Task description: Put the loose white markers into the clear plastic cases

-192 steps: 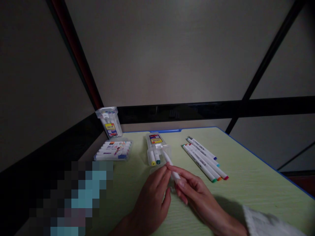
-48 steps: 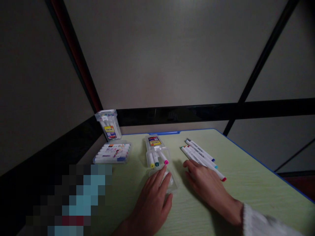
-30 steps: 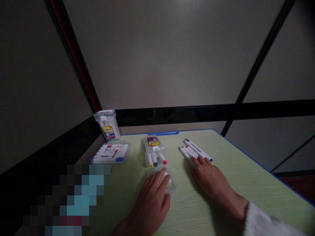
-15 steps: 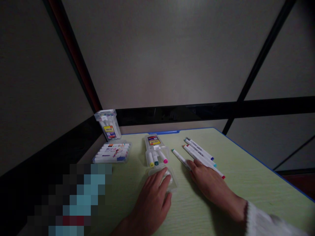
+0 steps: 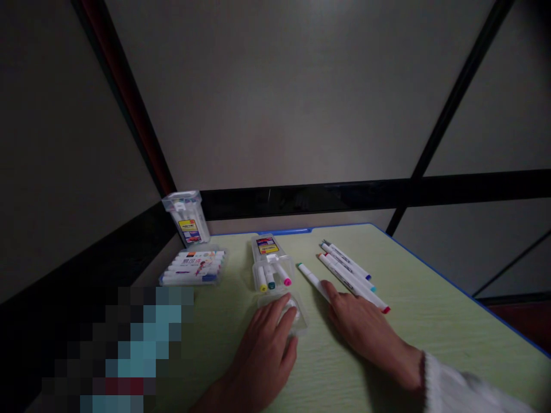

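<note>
A: Far left, go.
B: Upright clear box [image 5: 187, 221] of white markers, at the table's back left corner. Just in front, flat marker pack [image 5: 193, 268], lying down, printed label up.

A: Middle?
B: Clear case [image 5: 267, 246] lying on the green table [image 5: 430, 298], near end toward the person. Three markers in it, ends facing out: yellow-ended marker [image 5: 262, 280], teal-ended marker [image 5: 270, 277], pink-ended marker [image 5: 283, 275]. First two side by side, pink one slanted and a bit apart.

A: Left hand?
B: Left hand [image 5: 264, 344], palm down, just in front of the case. Fingers loosely spread, thumb out to the side, fingertips resting on a clear lid [image 5: 302, 322] flat on the table. Not gripping; lid partly covered.

A: Right hand, and the marker?
B: Green-ended marker [image 5: 310, 277] sits right of the case, slanted, green end pointing away. Right hand [image 5: 365, 321] has its near part, fingers narrow and bent over it, holding it low at the tabletop. Underside of the grip is hidden.

A: Last bit, far right?
B: Loose markers [image 5: 348, 274] in a slanted bunch beyond the right hand; blue, light blue and red ends show. Then a white sleeve [image 5: 456, 384] at the right wrist.
</note>
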{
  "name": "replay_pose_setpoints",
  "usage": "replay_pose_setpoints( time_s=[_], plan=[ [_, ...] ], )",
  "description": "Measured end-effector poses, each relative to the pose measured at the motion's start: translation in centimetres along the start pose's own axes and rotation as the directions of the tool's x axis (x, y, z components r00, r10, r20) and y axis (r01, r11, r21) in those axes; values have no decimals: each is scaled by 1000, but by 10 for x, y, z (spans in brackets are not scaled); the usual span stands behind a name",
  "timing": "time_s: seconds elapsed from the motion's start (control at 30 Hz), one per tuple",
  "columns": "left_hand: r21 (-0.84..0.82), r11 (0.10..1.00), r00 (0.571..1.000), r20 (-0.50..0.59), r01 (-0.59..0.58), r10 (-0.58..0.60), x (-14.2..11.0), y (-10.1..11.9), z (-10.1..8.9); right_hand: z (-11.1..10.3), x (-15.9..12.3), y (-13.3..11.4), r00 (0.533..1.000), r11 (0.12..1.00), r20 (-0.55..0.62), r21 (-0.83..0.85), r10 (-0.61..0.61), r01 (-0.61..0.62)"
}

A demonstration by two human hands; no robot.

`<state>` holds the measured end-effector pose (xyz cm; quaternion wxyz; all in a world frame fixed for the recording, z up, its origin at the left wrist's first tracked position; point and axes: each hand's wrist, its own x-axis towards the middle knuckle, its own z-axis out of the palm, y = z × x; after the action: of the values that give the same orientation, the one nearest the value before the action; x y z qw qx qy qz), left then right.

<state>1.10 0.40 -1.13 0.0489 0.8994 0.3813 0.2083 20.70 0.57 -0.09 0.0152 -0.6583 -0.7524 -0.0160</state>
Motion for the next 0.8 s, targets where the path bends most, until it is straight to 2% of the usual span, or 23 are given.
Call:
replay_pose_setpoints(
  time_s=[0.37,0.63,0.8],
  plan=[
    [-69,997,996,-89,-23,17,0,0,-3,2,-2,-5,996,997,-92,73,15,-8],
    [-95,991,963,-262,-96,68,-1,-1,-3,-5,-2,-8,966,983,-258,179,23,25],
    [-135,986,941,-335,-95,45,-2,-2,-1,-8,-2,-9,964,984,-261,178,41,7]
  ],
)
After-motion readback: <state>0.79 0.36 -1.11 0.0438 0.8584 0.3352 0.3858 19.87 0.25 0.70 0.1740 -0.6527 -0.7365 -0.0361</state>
